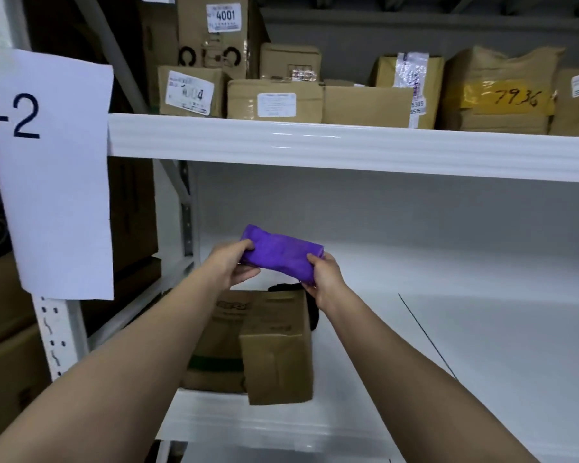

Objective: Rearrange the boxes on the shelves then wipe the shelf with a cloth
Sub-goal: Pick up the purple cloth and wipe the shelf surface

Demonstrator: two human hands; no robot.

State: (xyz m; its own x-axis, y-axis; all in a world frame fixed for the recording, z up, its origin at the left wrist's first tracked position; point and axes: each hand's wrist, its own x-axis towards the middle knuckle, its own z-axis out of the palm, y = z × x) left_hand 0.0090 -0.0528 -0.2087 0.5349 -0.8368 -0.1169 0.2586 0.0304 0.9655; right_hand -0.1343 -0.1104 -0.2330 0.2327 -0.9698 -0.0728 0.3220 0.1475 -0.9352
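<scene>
A folded purple cloth (279, 253) is held up in front of the lower white shelf (448, 329). My left hand (231, 264) grips its left end and my right hand (325, 274) grips its right end. Below my hands two brown cardboard boxes stand at the shelf's left front: a larger one (221, 342) and a smaller one (276, 365) in front of it. A dark object (313, 315) lies behind them, mostly hidden. The upper shelf (348, 145) carries several brown boxes with labels, among them a tall one marked 4001 (214, 31).
A white paper sign reading "-2" (52, 175) hangs on the left upright. More cartons (4, 329) fill the neighbouring rack on the left. A thin dark line (425, 332) crosses the lower shelf's surface. A box marked 7936 (502, 91) sits at upper right.
</scene>
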